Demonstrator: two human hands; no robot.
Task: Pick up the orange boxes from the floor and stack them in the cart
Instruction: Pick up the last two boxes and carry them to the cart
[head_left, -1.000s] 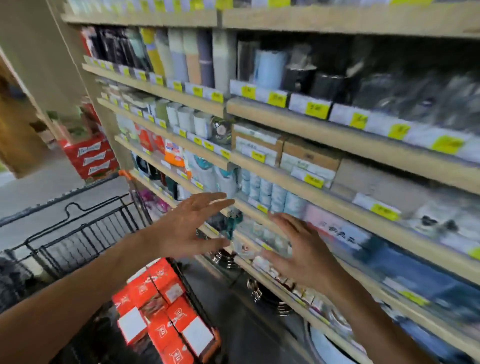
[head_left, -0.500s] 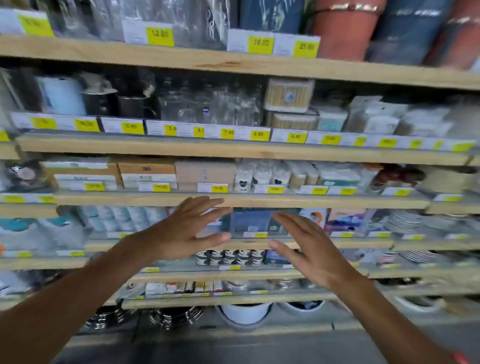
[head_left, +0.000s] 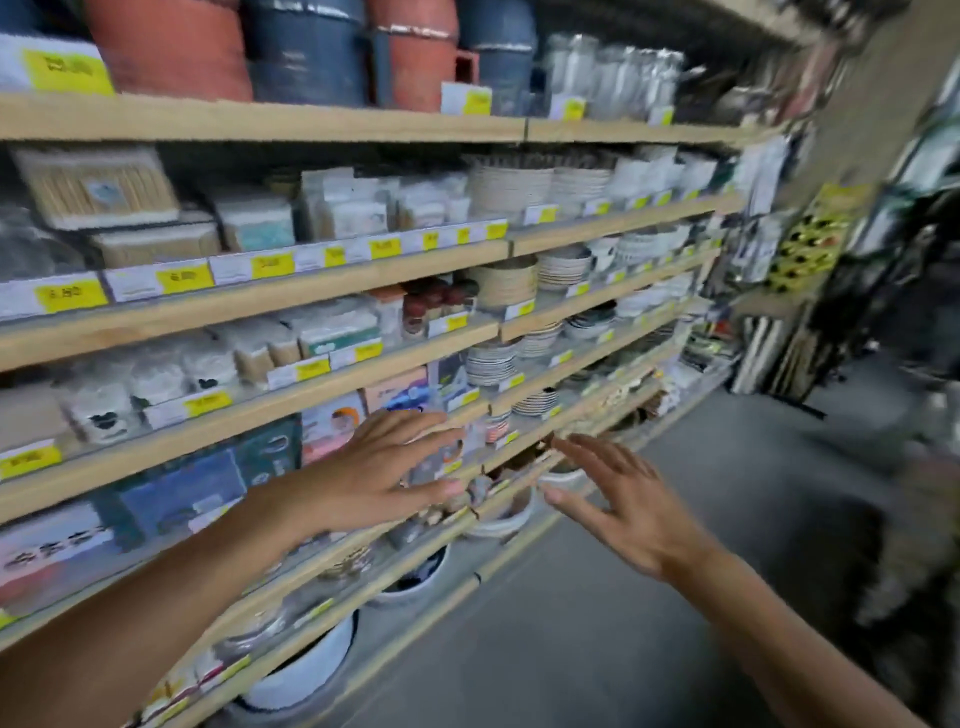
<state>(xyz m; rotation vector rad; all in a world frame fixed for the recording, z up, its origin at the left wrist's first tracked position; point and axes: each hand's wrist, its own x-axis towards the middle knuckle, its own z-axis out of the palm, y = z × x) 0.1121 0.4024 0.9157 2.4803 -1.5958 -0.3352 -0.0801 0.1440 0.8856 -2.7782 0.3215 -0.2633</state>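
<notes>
Both your left hand (head_left: 374, 478) and right hand (head_left: 623, 504) are hovering spread and empty, now facing wooden shelves (head_left: 260, 306), having turned from the cart toward more boxes

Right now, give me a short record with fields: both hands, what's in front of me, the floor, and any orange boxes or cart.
left hand: open, fingers spread, holding nothing
right hand: open, fingers spread, holding nothing
in front: long wooden store shelves with yellow price tags
floor: bare grey aisle floor
orange boxes: none in view
cart: not in view
</notes>
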